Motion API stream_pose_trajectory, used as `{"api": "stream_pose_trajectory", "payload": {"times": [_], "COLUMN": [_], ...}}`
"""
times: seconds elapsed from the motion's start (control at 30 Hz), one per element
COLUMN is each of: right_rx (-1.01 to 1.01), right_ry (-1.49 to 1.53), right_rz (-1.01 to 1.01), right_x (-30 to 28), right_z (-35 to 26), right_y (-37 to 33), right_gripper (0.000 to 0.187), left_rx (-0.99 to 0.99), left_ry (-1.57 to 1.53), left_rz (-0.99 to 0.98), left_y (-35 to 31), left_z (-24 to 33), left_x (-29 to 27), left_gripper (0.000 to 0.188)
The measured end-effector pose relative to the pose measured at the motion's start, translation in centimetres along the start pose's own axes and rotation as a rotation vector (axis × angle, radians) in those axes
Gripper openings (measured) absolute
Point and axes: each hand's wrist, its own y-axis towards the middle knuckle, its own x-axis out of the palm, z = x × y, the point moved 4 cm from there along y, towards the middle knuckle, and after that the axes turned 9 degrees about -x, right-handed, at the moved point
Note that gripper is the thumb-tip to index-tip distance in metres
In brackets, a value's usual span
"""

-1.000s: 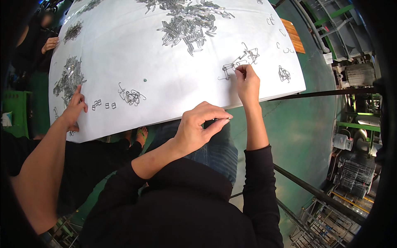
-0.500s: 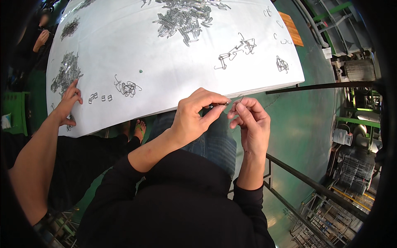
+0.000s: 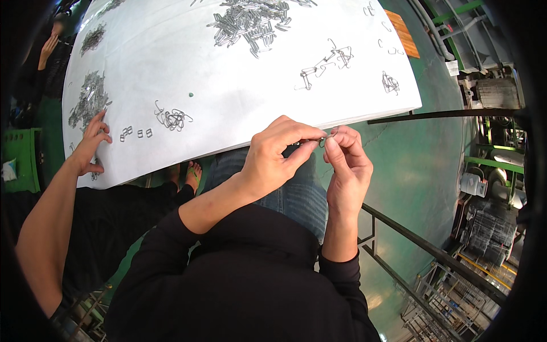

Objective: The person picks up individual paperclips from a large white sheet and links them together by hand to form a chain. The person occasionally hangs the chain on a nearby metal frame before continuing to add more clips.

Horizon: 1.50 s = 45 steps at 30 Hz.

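My left hand (image 3: pixel 272 149) pinches a small dark metal piece between thumb and forefinger, just past the table's front edge. Most of that piece is covered by the fingers. Meeting it at the fingertips, my right hand (image 3: pixel 348 157) is closed on a thin bent wire hook (image 3: pixel 322 141), largely hidden too. On the table behind my hands lies a chain of joined wire hooks and links (image 3: pixel 325 65). A loose heap of wire hooks (image 3: pixel 173 118) rests to the left, with a few small metal links (image 3: pixel 141 133) beside it.
The white-covered table (image 3: pixel 239 108) holds a big pile of metal links (image 3: pixel 250 25) at the back and more hooks (image 3: pixel 390 82) at right. A co-worker's hand (image 3: pixel 91 148) touches another pile (image 3: pixel 90 100) at left. Metal rails (image 3: pixel 433 248) stand to my right.
My two hands have come together, the left moving slightly right, so the fingertips and the pieces in them now meet. At far left, another person's hand has shifted.
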Motion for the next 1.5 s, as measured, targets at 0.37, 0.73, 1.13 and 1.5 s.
{"api": "stream_pose_trajectory", "payload": {"times": [0.37, 0.73, 1.13, 1.5], "right_rx": [-0.238, -0.142, -0.187, -0.267], "right_ry": [-0.088, -0.144, -0.307, -0.39], "right_rz": [0.064, 0.037, -0.011, -0.036], "right_x": [-0.4, -0.1, -0.3, -0.4], "right_z": [-0.6, -0.3, 0.1, 0.0], "right_y": [-0.9, -2.3, -1.8, -1.5], "right_gripper": [0.008, 0.007, 0.009, 0.012], "left_rx": [0.067, -0.02, -0.401, -0.25], "left_ry": [0.502, 0.997, -0.185, -0.109], "left_rz": [0.17, -0.078, -0.296, -0.27], "left_y": [7.1, 14.6, 5.1, 2.2], "left_z": [-7.3, -14.9, -4.1, 1.6], "left_x": [-4.0, -4.7, -0.7, -0.6], "left_gripper": [0.014, 0.01, 0.012, 0.009]}}
